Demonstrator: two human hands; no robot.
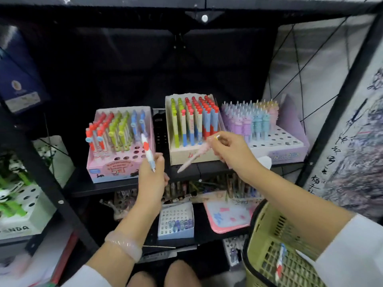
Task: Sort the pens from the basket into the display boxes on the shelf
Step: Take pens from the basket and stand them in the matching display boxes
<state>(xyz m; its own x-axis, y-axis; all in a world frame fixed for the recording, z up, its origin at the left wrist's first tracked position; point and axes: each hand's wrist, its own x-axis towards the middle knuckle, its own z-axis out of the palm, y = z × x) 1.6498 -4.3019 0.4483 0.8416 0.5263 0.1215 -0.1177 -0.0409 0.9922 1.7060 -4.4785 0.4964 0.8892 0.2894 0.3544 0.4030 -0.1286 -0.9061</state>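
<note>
My left hand [152, 175] grips a white pen with a red dot [147, 151], held upright in front of the pink display box [116, 172]. That box has red, green and blue pens and several free holes at its front right. My right hand [228, 148] pinches a pale pink pen [192, 157] that slants down to the left, in front of the beige display box [186, 157] of green, red and blue pens. To the right stands the lilac display box [290, 148] with pastel pens. The green basket [267, 228] sits at the lower right with a pen [280, 259] lying inside.
A black shelf frame post [51, 183] runs down the left side. A white panda pen box [20, 214] stands left of it. The lower shelf holds a small blue-white box [176, 222], a pink tray [228, 216] and loose pens. A wire grid panel [310, 69] rises at the back right.
</note>
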